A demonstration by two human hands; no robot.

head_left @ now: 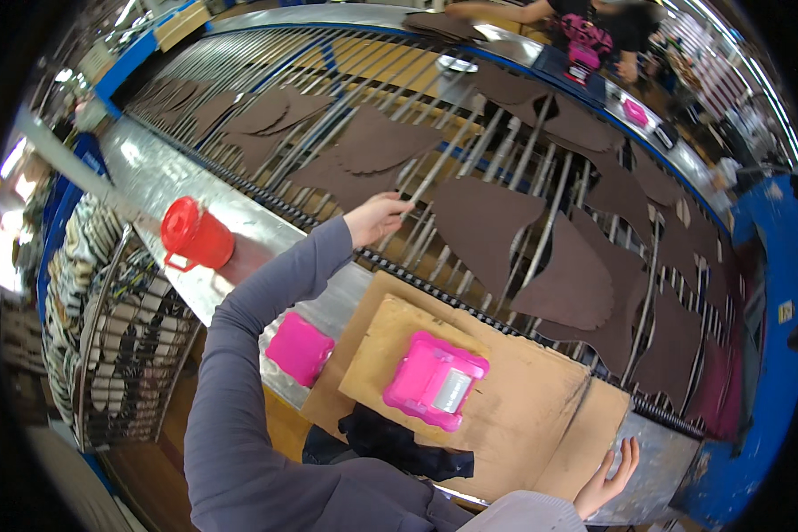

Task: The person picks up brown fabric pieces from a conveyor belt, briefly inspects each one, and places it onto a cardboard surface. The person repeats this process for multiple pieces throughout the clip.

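- Fingers of the left hand: bunched together, tips over metal rods; cannot tell whether they pinch anything.
- Right hand: fingers loosely spread, holding nothing visible, beside cardboard.
- Brown pieces: flat on the rods, one just right of the left fingertips.
- Handling, as judged: pinch edges lightly, lift flat, keep fingertips clear of rod gaps.
- Pink box: on a yellow board, nearer the body than the left fingers.
- Red mug: on a metal ledge, left of those fingers.
- Room: another person, across the rods from the fingers.
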